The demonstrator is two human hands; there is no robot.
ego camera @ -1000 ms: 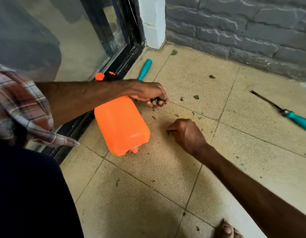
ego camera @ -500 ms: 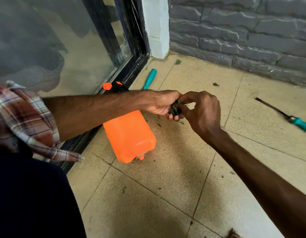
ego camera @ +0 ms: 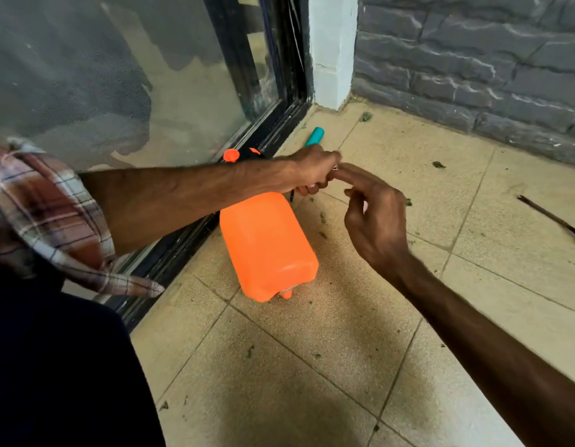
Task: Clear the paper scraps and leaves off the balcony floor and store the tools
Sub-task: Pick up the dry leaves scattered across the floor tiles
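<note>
The left grip (ego camera: pixel 312 172) is clenched into a fist just above the neck of the orange sprayer (ego camera: pixel 266 246). What the fist encloses is hidden, but I judge it to be a handful of leaves (ego camera: pixel 438 164) like those scattered over the floor (ego camera: pixel 312 388). The right grip (ego camera: pixel 373 217) is released, its fingers loosely spread and empty. Its forefinger is touching the left fist, or very nearly.

More leaf bits lie on the tiles: one near the white corner post, a few just beside the sprayer and the right wrist, and others nearer the camera. I cannot pick out any paper among them.

The sprayer lies on its side against the black door track. A teal tool handle (ego camera: pixel 315 135) shows beyond the left fist, close to the track. The dark shaft of a second tool (ego camera: pixel 550 217) lies well apart, at the right edge.

The leaf bits look light, limp and easily crumbled, and will likely cling to the gritty tile. They are best pinched up between fingertip and thumb, or swept into a heap first. The tools are stiff and should be lifted by their handles, away from the metal ends. The sprayer is smooth plastic, so its neck looks like the surest hold.
</note>
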